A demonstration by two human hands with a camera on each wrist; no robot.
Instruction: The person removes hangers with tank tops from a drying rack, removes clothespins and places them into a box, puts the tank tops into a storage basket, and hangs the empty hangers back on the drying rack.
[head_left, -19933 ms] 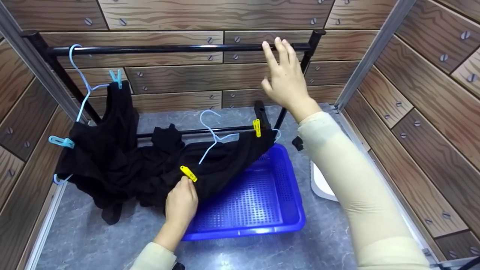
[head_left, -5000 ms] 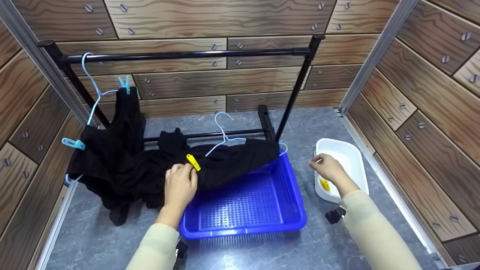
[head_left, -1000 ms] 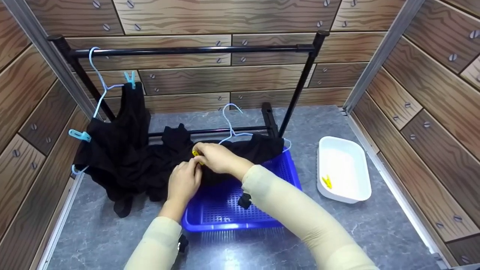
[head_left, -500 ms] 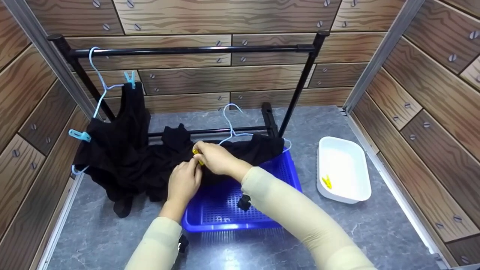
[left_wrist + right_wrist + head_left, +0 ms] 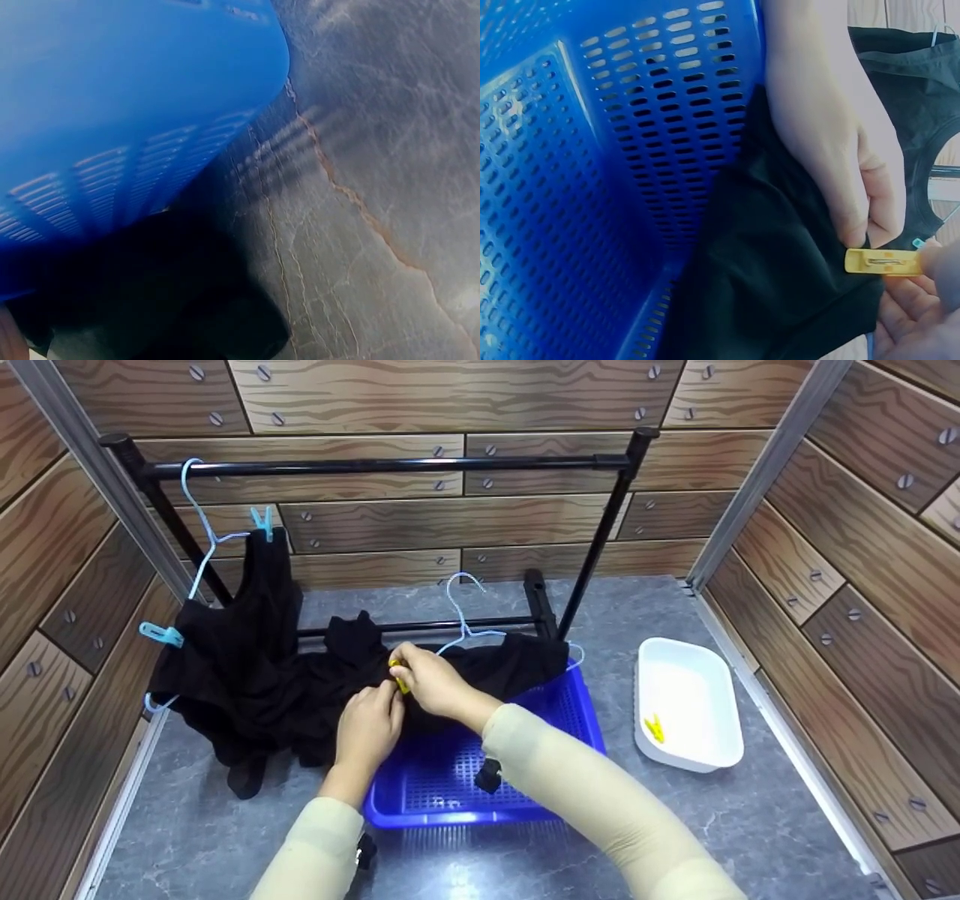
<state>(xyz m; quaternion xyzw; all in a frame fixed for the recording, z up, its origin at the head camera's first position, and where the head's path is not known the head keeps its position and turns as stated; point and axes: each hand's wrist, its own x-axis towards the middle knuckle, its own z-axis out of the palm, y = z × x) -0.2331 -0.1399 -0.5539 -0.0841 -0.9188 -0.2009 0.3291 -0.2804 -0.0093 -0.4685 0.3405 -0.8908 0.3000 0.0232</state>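
Observation:
In the head view my right hand (image 5: 435, 682) pinches a yellow clothespin (image 5: 881, 262) by its tail end; the right wrist view shows the thumb on it. My left hand (image 5: 367, 727) pinches black cloth (image 5: 772, 255) right beside the clothespin's jaws. This black garment lies on a light blue hanger (image 5: 465, 630), whose hook stands free above it, over the blue basket (image 5: 480, 817). The cloth's far end reaches past the basket's back right corner. The left wrist view shows mainly the basket's outer side, with that hand's work out of sight.
On the left, black clothing (image 5: 232, 652) hangs from another hanger (image 5: 202, 517), with two light blue clothespins (image 5: 161, 634) on it. The black rack's top rail (image 5: 390, 465) runs behind. At right stands a white tub (image 5: 697, 697) holding a yellow clothespin (image 5: 655, 728).
The yellow clothespin at the garment's right end is gone, and one lies in the white tub. My right hand has come from the tub to the other clothespin. Hands barely moved this last second.

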